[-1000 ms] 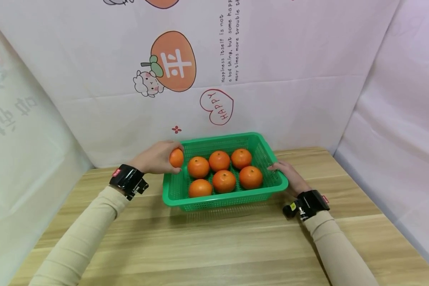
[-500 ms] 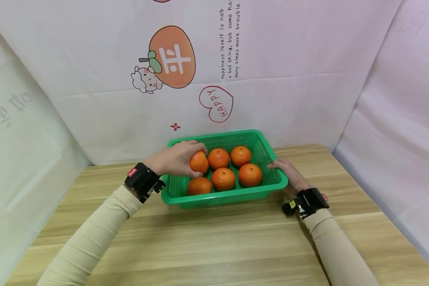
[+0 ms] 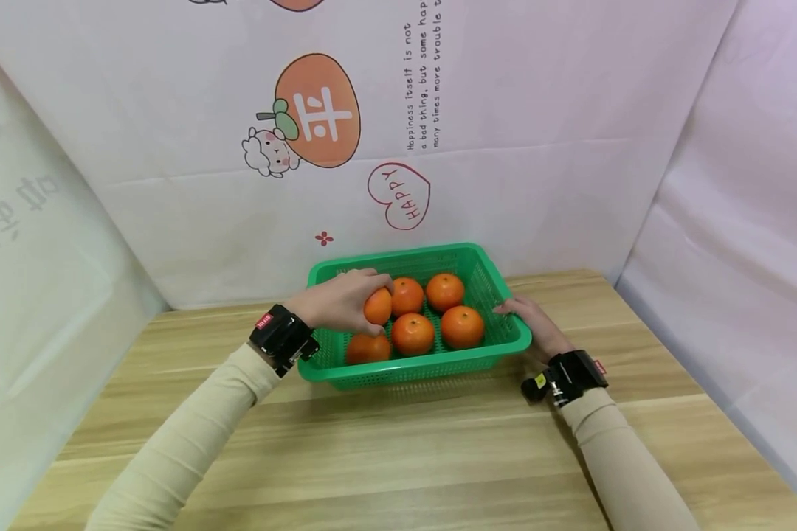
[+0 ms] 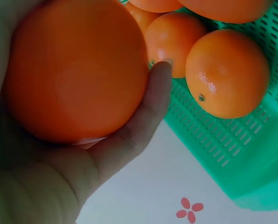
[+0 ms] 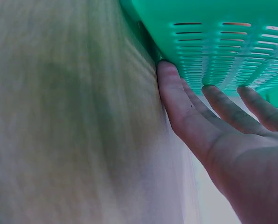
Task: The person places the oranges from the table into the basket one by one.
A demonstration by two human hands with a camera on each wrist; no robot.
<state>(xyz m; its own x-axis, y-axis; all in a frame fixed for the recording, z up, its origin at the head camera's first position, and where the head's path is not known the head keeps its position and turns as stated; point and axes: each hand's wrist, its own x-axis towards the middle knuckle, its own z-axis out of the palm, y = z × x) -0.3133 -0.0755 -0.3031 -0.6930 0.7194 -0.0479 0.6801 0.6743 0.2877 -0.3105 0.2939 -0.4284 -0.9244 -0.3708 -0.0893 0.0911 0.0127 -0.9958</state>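
My left hand [image 3: 340, 301] holds an orange [image 3: 378, 306] over the left part of a green slotted plastic basket [image 3: 412, 368]. Up close in the left wrist view, that orange [image 4: 78, 70] fills the grasp, a finger and the palm curved against it. Several more oranges sit in the basket, among them a front-middle orange [image 3: 412, 334] and a back-right orange [image 3: 446, 293]. Whatever lies directly beneath the held fruit is hidden. At the basket's right end my right hand [image 3: 535, 324] grips the rim; in the right wrist view, its fingers [image 5: 174, 86] touch the outer wall.
The basket stands on a wood-grain table [image 3: 398, 464], near a white printed cloth [image 3: 518, 199] that hangs behind. Similar white cloth [image 3: 724, 295] closes off the right side, and the left as well. Each wrist wears a black camera strap [image 3: 282, 338].
Carrying the orange, my left hand has moved rightward from the basket's left rim to above the oranges inside, covering the back-left one. My right hand keeps its place on the rim.
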